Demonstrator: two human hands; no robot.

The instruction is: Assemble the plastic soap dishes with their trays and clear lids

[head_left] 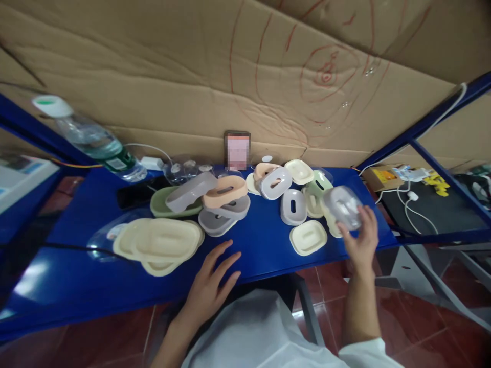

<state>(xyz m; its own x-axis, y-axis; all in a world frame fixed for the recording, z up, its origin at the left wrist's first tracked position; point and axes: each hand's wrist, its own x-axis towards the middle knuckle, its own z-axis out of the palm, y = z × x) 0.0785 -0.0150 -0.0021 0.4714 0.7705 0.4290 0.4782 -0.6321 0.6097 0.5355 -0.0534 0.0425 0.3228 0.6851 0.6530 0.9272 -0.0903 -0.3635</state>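
Left hand (212, 286): open, fingers spread, at the near edge of the blue table (261, 245), holding nothing. Right hand (361, 239): thumb and fingers closed on a grey case (344, 207), apparently with a clear cover, though blurred, at the table's right side. Beyond the left hand, to its left, overlapping cream trays (164, 239); farther, a peach case (226, 192) atop grey ones; at the back, an upright framed panel (237, 151) before cardboard (172, 76).
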